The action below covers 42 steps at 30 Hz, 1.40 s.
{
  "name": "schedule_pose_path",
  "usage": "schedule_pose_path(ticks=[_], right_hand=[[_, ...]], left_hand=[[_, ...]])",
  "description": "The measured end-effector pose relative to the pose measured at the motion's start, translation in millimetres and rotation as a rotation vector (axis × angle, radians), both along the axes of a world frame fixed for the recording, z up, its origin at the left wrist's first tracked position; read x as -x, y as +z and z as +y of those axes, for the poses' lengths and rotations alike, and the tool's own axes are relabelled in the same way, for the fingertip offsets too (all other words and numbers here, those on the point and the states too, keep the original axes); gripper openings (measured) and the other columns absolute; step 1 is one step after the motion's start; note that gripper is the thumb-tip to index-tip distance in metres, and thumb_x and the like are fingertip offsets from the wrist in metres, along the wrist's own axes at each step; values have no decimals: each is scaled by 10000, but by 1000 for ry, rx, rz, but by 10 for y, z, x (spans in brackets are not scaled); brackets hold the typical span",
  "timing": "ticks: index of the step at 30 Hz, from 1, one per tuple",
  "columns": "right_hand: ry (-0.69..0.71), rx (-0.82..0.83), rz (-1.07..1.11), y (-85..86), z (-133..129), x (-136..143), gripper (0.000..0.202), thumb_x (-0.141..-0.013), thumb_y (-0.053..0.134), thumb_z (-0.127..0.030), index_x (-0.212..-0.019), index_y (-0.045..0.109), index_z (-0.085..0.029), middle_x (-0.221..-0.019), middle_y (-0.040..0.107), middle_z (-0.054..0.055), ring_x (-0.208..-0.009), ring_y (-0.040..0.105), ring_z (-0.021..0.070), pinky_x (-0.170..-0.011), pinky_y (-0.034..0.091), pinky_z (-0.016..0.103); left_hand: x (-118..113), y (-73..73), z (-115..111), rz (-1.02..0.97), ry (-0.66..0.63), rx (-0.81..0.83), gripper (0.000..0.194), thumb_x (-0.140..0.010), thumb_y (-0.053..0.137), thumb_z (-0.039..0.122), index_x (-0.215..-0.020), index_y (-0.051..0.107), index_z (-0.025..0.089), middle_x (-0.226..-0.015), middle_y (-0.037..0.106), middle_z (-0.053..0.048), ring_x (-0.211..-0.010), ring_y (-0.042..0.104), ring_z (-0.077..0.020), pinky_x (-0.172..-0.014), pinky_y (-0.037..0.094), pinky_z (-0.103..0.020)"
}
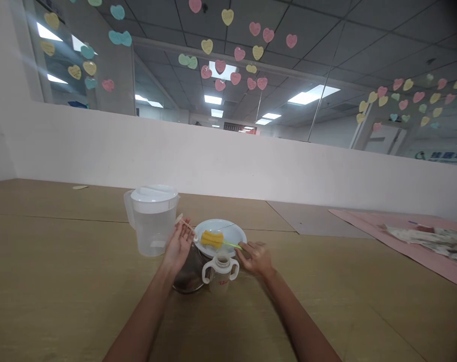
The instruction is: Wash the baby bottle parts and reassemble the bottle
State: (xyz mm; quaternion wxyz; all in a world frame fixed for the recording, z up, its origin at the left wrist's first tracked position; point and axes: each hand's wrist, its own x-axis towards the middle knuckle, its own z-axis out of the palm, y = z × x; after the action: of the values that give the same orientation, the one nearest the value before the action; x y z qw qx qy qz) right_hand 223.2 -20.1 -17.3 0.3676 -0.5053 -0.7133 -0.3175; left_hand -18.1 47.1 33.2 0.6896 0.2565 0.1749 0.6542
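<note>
My right hand (255, 257) is closed on the thin green handle of a brush with a yellow sponge head (212, 239). The sponge is over a white plate (234, 232). My left hand (180, 243) holds a small pale part with a thin stem (188, 226), its fingers curled round it. Below the plate stands a two-handled cup (220, 275), its top open, with red print on its front. A dark metal bowl (189, 271) is beside the cup, partly hidden by my left hand and wrist.
A translucent white pitcher with a lid (155, 221) stands left of my left hand. A pink mat (397, 236) with crumpled wrapping (432, 241) lies at the right, near a grey sheet (318, 220). A small flat piece (80, 187) lies at the back left, before the white wall.
</note>
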Motion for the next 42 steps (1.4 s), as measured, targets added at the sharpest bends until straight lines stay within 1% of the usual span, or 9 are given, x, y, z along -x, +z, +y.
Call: schedule_pose_path(ticks=[3,6,10,13,16,18,24,35,42], right_hand=[[-49,17,141,-20,21,-13,321,-870,447,-365,-795,676,-154,-653,661,69,-560,581,136,-559,358,228],[-154,30,308,-50,48,-33,345,-868,399,-369,-875,655,-138,-677,667,71,-554,582,150,-531,354,232],[-230,70,444,-79,86,-51,354,-841,390,-375,-946,627,-135,-661,649,56,-549,571,163,-526,361,241],[-154,53,535,-70,114,-66,336,-839,399,-372,-929,631,-146,-798,669,86,-678,596,179,-614,407,257],[-55,18,680,-43,133,-87,328,-826,439,-401,-869,648,-152,-841,668,98,-741,589,194,-687,424,282],[-10,19,805,-30,136,-92,333,-803,481,-430,-862,651,-151,-846,667,96,-745,584,197,-698,424,289],[4,-64,1098,-29,124,-47,391,-729,565,-497,-868,583,-132,-626,566,-3,-568,490,136,-569,368,242],[132,-206,1325,27,116,9,442,-728,565,-556,-815,603,-124,-563,514,-17,-498,448,107,-505,367,236],[125,-139,1214,-16,58,99,471,-793,470,-580,-809,593,-126,-611,529,1,-548,468,116,-540,388,236]], left_hand=[[61,-36,55,131,88,-43,117,-740,668,270,-820,640,189,-810,650,-4,-671,577,-70,-595,447,-149],[80,-121,71,420,233,-117,235,-700,677,369,-782,637,153,-694,626,0,-513,496,-65,-460,365,-158],[89,-199,47,888,452,-178,268,-755,578,385,-859,627,143,-713,645,-25,-622,579,-139,-559,426,-217],[117,-201,35,1326,551,-213,228,-813,495,330,-902,607,153,-809,675,-54,-775,629,-187,-686,459,-265],[140,-193,26,1747,527,-235,241,-867,418,297,-892,609,152,-869,684,-73,-815,632,-194,-702,450,-267],[142,-196,17,1884,494,-246,231,-872,416,263,-873,617,149,-865,684,-77,-827,629,-195,-693,441,-260],[140,-219,-7,2038,480,-269,219,-859,418,191,-928,619,135,-919,667,-119,-856,625,-228,-678,440,-290],[150,-223,-33,2176,494,-367,245,-819,420,146,-888,653,170,-958,645,-116,-920,589,-257,-652,450,-308],[92,-196,-57,2083,783,-640,308,-892,351,226,-908,651,160,-906,640,-101,-894,572,-244,-744,433,-343]])
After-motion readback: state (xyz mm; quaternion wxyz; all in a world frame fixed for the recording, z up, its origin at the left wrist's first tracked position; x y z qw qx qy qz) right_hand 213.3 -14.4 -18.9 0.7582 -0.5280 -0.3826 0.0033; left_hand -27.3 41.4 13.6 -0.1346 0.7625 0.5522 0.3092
